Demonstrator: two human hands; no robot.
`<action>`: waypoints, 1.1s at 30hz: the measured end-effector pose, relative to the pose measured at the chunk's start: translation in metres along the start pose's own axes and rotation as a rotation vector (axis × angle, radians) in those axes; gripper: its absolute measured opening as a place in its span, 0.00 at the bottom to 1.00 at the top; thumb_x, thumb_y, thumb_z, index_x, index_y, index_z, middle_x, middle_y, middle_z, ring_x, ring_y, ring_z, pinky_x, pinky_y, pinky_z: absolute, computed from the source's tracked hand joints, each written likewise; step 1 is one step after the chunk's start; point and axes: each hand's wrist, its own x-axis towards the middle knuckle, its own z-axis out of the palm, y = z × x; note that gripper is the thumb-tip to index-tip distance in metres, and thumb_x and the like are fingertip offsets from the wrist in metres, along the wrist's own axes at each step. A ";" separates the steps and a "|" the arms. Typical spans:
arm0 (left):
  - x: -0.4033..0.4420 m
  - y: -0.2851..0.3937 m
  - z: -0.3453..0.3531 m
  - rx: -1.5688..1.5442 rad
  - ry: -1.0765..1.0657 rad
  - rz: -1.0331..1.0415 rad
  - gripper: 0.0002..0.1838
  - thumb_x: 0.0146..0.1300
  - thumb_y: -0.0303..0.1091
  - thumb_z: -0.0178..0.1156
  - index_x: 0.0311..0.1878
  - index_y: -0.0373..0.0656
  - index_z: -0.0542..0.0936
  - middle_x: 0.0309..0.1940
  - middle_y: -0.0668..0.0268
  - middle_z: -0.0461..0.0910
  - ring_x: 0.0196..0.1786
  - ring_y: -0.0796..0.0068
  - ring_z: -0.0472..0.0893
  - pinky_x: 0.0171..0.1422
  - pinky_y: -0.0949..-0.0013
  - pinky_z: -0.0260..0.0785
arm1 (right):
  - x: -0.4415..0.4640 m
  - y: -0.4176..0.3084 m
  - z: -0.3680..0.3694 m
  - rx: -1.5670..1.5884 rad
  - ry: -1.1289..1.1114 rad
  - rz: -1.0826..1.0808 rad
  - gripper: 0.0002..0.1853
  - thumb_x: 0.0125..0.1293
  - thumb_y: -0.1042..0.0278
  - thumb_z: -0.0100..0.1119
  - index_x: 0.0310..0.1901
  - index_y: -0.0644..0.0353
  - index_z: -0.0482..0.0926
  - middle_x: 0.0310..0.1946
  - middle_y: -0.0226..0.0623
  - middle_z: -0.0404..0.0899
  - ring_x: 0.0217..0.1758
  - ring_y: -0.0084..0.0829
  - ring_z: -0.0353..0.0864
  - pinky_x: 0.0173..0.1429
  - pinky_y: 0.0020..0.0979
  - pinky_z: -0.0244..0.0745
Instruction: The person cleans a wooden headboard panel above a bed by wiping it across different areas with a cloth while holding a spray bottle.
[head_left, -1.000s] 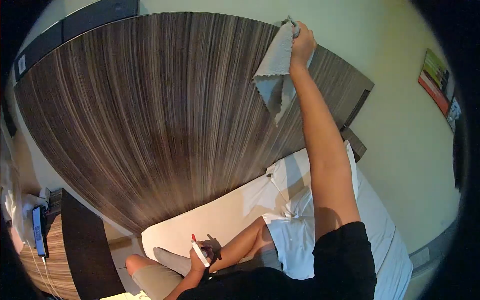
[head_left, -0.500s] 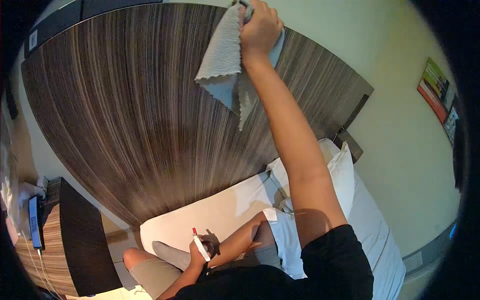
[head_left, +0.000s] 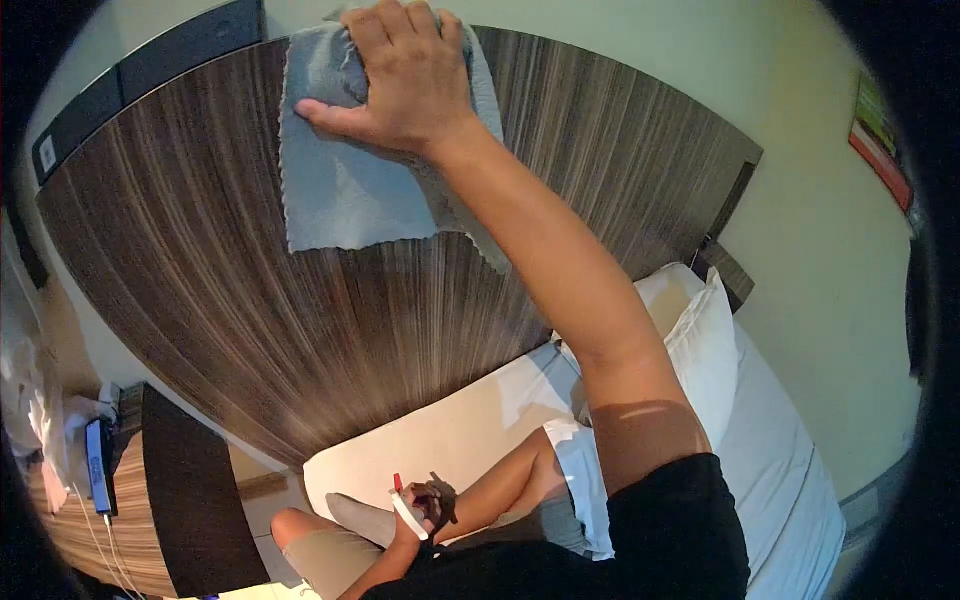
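Cloth, grey-blue, scalloped edge: shifted from 1 o'clock to 11 o'clock, now spread

Right hand [head_left: 410, 80]: fingers extended, thumb out toward 9 o'clock, palm over the cloth [head_left: 350, 200]. Cloth lies against the upper striped wood-look headboard [head_left: 600, 150]; earlier bunched and hanging. Judged effect: broader coverage, a new stretch of panel reached.

Left hand [head_left: 425, 503]: near 6 o'clock, above the mattress [head_left: 400, 445]; fingers curled around a white red-tipped object [head_left: 411, 518], perhaps a sprayer; grip detail unclear.
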 end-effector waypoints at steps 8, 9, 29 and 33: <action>0.004 0.033 -0.001 0.227 -0.052 -0.020 0.12 0.48 0.19 0.60 0.37 0.39 0.73 0.35 0.62 0.77 0.41 0.70 0.80 0.47 0.71 0.73 | -0.028 0.056 -0.024 -0.118 -0.025 0.030 0.46 0.46 0.30 0.65 0.56 0.64 0.71 0.50 0.46 0.71 0.57 0.45 0.68 0.64 0.51 0.56; 0.003 0.023 -0.001 0.239 -0.031 0.009 0.12 0.48 0.19 0.60 0.37 0.39 0.73 0.34 0.62 0.77 0.40 0.69 0.80 0.46 0.70 0.73 | -0.031 0.063 -0.029 -0.134 -0.053 0.068 0.46 0.46 0.29 0.65 0.55 0.64 0.72 0.49 0.46 0.72 0.56 0.45 0.68 0.64 0.51 0.56; 0.007 0.014 -0.003 0.420 0.053 0.135 0.11 0.42 0.22 0.63 0.31 0.42 0.76 0.27 0.62 0.81 0.33 0.62 0.82 0.42 0.64 0.75 | -0.099 0.201 -0.070 -0.288 0.038 0.022 0.31 0.53 0.42 0.65 0.55 0.51 0.74 0.50 0.36 0.73 0.58 0.42 0.68 0.65 0.44 0.55; 0.001 -0.003 -0.003 0.319 0.102 0.100 0.10 0.41 0.23 0.64 0.30 0.43 0.76 0.26 0.61 0.81 0.32 0.60 0.82 0.42 0.63 0.75 | -0.092 0.189 -0.064 -0.238 -0.012 0.095 0.35 0.50 0.41 0.66 0.58 0.49 0.72 0.52 0.36 0.70 0.62 0.43 0.64 0.67 0.50 0.51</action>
